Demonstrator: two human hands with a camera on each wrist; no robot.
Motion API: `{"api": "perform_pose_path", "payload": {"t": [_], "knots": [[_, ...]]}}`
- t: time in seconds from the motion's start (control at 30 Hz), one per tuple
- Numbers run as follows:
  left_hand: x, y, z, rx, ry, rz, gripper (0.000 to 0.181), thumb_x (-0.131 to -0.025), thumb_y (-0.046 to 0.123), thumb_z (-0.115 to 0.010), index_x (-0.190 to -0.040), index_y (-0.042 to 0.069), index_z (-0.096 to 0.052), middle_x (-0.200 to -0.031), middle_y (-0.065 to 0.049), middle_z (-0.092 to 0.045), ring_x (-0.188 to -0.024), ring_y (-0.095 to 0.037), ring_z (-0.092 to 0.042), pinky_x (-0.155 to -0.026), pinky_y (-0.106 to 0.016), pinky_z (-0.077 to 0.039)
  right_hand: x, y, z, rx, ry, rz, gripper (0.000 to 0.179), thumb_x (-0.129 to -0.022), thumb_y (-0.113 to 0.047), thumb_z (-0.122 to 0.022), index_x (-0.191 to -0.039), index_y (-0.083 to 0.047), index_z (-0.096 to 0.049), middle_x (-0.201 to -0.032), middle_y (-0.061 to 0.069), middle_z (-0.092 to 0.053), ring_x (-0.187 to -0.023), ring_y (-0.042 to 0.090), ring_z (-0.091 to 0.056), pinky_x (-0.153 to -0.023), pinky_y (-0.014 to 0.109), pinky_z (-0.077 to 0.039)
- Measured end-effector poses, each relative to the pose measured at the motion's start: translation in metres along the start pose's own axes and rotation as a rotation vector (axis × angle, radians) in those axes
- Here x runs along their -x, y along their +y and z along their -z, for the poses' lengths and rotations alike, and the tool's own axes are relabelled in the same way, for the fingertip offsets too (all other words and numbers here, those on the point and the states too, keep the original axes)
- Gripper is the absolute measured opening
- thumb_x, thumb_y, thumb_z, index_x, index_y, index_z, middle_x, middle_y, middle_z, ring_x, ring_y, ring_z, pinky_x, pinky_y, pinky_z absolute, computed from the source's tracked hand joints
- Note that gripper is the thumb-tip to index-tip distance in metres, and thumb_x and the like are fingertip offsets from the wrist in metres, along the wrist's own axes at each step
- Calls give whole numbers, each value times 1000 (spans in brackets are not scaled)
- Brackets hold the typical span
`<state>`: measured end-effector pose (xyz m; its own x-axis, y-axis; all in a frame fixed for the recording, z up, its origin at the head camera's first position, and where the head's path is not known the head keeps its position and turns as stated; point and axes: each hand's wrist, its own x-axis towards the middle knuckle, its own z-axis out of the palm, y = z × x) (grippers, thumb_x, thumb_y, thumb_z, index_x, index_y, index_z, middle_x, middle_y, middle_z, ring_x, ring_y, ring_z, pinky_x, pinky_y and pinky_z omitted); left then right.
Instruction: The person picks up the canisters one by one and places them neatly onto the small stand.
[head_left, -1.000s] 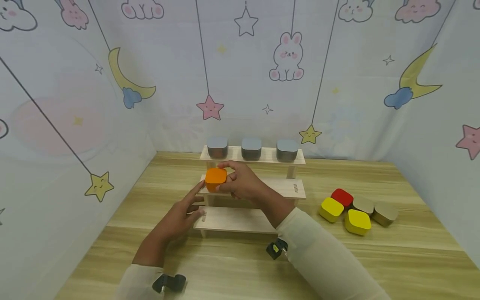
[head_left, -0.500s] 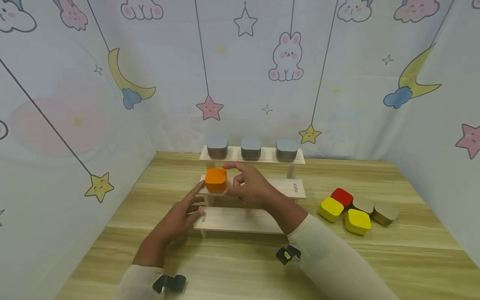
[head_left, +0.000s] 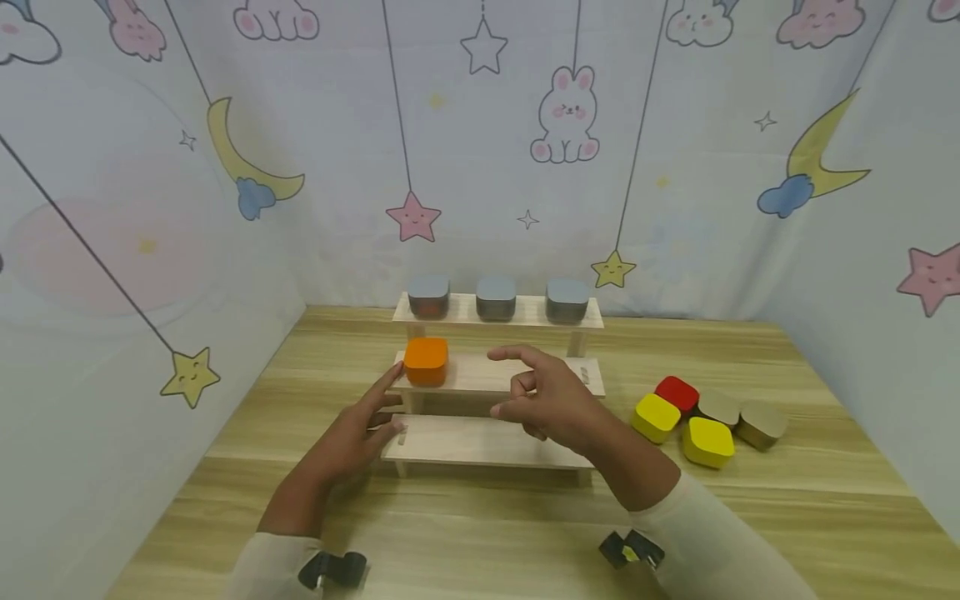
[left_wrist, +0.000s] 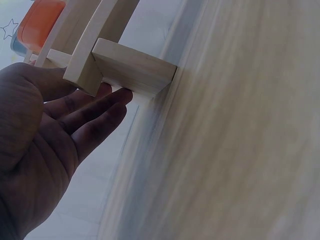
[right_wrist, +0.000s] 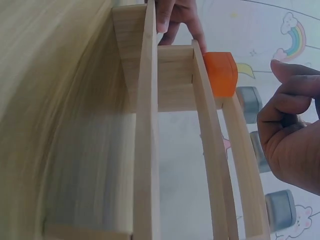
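Preferably, with the pale wooden rack (head_left: 465, 447) steadied by the spread left hand (head_left: 356, 435), the orange rounded-square block (head_left: 426, 362) at frame centre-left should not be brushed by the empty right hand (head_left: 553, 403), thumb and forefinger parted.

your left sleeve (head_left: 273, 567) and right sleeve (head_left: 720, 546) are pale cream, long and smooth-looking. a chunky black wrist device (head_left: 332, 569) sits at your left cuff; its dark, angular counterpart (head_left: 648, 550) beside your right sleeve shows a small yellow-green patch (head_left: 630, 553).
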<state>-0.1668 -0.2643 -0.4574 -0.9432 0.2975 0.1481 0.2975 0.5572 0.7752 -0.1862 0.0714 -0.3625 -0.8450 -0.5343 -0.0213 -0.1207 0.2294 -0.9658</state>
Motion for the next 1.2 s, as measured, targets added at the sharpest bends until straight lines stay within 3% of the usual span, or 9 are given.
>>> {"api": "perform_pose_path", "payload": {"t": [0.27, 0.53, 0.73, 1.03, 1.2], "knots": [[0, -1, 1, -4, 0, -14, 94, -109, 3, -65, -177, 37, -10, -174, -27, -37, -139, -52, -64, -112, -60, -59, 28, 17, 12, 7, -17, -10, 70, -97, -5, -80, -159, -13, -49, -70, 0, -48, -48, 13, -38, -46, 21, -40], [0, -4, 0, -2, 2, -23, 94, -109, 3, -65, -177, 37, -11, -176, -24, -35, -139, -51, -65, -111, -58, -59, 52, 40, 26, 31, 26, -38, 71, -95, -9, -84, -157, -13, -51, -74, 2, -52, -47, 12, -42, -45, 19, -45], [-1, -2, 0, -16, 5, -20, 94, -109, 4, -65, -177, 37, -10, -178, -21, -34, -140, -51, -64, -112, -60, -58, 72, 54, 44, -5, 68, -28, 70, -96, -7, -82, -158, -10, -48, -72, 0, -49, -47, 10, -39, -46, 17, -40], [-1, -3, -1, -8, 0, -15, 94, -108, 3, -65, -177, 36, -10, -182, -14, -27, -142, -50, -63, -113, -57, -58, 107, 71, 87, -14, 209, -10, 67, -100, -6, -78, -157, -9, -45, -69, -5, -49, -49, 9, -39, -47, 23, -43], [-1, -3, -1, -11, 6, -10, 94, -108, 3, -66, -177, 37, -11, -180, -18, -30, -141, -51, -63, -112, -60, -58, 119, 83, 114, -73, 324, -12, 57, -101, -3, -76, -150, -13, -47, -68, -7, -48, -51, 17, -32, -45, 27, -35]]}}
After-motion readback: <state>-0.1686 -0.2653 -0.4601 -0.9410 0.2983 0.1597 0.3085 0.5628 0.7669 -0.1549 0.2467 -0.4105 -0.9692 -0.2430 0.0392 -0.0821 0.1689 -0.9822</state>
